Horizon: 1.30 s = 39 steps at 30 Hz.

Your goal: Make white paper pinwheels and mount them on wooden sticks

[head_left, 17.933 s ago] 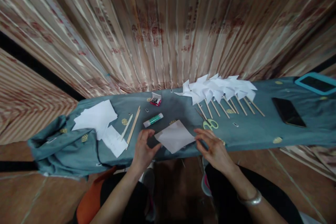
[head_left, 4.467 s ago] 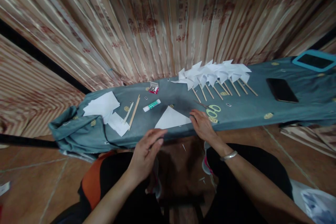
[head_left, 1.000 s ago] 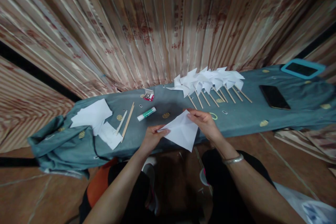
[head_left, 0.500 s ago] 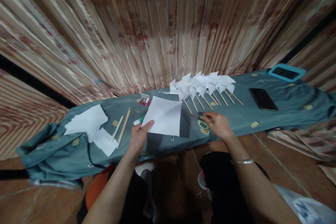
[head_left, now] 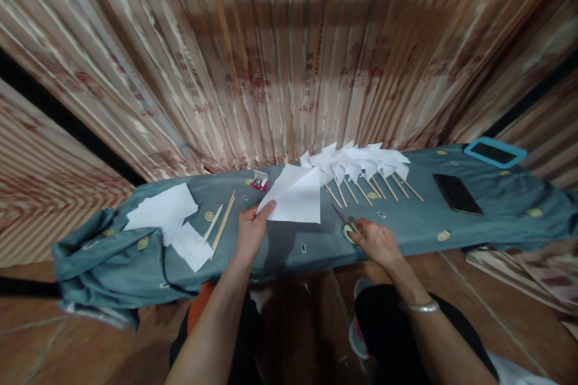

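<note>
My left hand (head_left: 251,230) pinches the lower left corner of a creased white square of paper (head_left: 295,195) and holds it up above the teal cloth-covered bench (head_left: 497,216). My right hand (head_left: 376,243) is closed round the green handles of a pair of scissors (head_left: 345,227) that lies on the cloth; its blades point away to the upper left. Behind the paper lies a row of several white paper pinwheels on wooden sticks (head_left: 361,165).
A stack of white paper squares (head_left: 162,210) and two wooden sticks (head_left: 222,224) lie on the left. A small red staple box (head_left: 259,180) sits at the back. A black phone (head_left: 457,194) and a blue-cased tablet (head_left: 494,151) lie on the right. A striped curtain hangs behind.
The paper was folded, then opened out. My left hand alone has lifted it higher over the bench. My right hand let go of it, reached right and closed on the scissors.
</note>
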Motion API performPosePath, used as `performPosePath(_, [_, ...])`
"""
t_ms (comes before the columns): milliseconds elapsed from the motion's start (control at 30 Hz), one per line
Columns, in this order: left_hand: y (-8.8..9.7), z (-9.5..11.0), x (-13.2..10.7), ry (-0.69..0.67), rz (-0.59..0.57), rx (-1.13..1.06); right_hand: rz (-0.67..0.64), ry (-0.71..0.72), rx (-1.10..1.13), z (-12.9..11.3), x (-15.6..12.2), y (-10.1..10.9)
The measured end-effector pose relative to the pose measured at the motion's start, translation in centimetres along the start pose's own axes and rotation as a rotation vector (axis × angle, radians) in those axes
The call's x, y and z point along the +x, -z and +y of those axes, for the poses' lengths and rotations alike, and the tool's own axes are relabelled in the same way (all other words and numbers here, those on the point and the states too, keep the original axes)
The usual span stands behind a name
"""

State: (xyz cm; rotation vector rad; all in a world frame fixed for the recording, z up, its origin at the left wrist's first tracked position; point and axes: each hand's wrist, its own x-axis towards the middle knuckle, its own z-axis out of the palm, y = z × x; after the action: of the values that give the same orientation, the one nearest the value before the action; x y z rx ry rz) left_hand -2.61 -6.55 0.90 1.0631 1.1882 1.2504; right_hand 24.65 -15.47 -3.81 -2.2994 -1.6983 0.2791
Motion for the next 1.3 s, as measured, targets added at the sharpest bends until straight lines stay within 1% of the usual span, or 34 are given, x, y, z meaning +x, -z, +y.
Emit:
performPosePath(33, [0.0,0.2,0.1,-0.012,0.012,-0.007,-0.007,-0.014,0.153,-0.1,-0.1,-0.1])
performPosePath(100, [0.1,0.4,0.5,-0.045,0.041,-0.022,-0.058,-0.061,0.586,-0.5,-0.3,-0.3])
performPosePath(167, [0.3,0.4,0.9,-0.077,0.062,-0.039,-0.151,-0.121,1.034,-1.4,-0.4,-0.5])
performPosePath(233, [0.6,0.3,1.4,-0.091,0.069,-0.061,-0.239,-0.182,1.354,-2.5,-0.6,-0.6])
performPosePath(333, [1.3,0.3,2.0,-0.098,0.098,-0.07,-0.359,-0.287,1.633,-4.3,-0.9,-0.8])
performPosePath(433, [1.9,0.4,2.5,-0.096,0.133,-0.073,-0.441,-0.349,1.782,-5.6,-1.3,-1.1])
performPosePath(567, [2.5,0.3,3.0,-0.076,0.135,-0.124,-0.527,-0.387,1.866,-6.4,-2.0,-1.4])
performPosePath(633, [2.6,0.2,3.2,-0.066,0.147,-0.148,-0.573,-0.414,1.861,-6.5,-2.2,-1.5])
performPosePath(733, [2.5,0.3,3.4,-0.039,0.186,-0.217,-0.609,-0.43,1.844,-6.5,-2.4,-1.5])
performPosePath(800, [2.4,0.5,3.4,-0.023,0.196,-0.272,-0.623,-0.407,1.83,-6.5,-2.6,-1.5])
performPosePath(933, [2.3,0.7,3.2,-0.002,0.167,-0.327,-0.66,-0.326,1.779,-6.4,-2.7,-1.5])
performPosePath(1033, [2.1,0.6,3.1,0.011,0.156,-0.318,-0.64,-0.285,1.74,-6.3,-2.8,-1.3])
performPosePath(1167, [1.8,0.5,2.8,0.034,0.134,-0.311,-0.547,-0.245,1.682,-6.1,-2.9,-0.9])
performPosePath(1300, [1.5,0.5,2.6,0.041,0.119,-0.296,-0.538,-0.127,1.575,-5.7,-3.0,-1.1])
